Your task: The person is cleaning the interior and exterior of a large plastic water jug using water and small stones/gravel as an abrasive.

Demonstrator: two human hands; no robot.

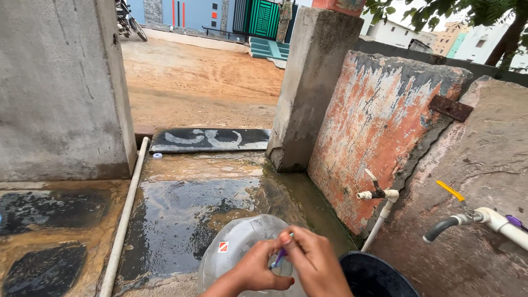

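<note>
Two hands meet at the clear round plastic water jug (236,247): the left hand (254,271) grips its mouth, the right hand (314,263) pinches a thin purple-handled brush (279,257), slanting down-left into the opening.

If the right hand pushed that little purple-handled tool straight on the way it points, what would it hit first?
Most likely the clear plastic water jug: the right hand aims the purple-handled tool down toward its mouth. Depth is unclear.

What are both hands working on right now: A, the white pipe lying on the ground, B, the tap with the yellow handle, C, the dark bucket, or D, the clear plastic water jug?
D: the left hand and the right hand meet over the mouth of the clear plastic water jug, the right one pinching a small purple and blue tool, well apart from the tap with the yellow handle.
</note>
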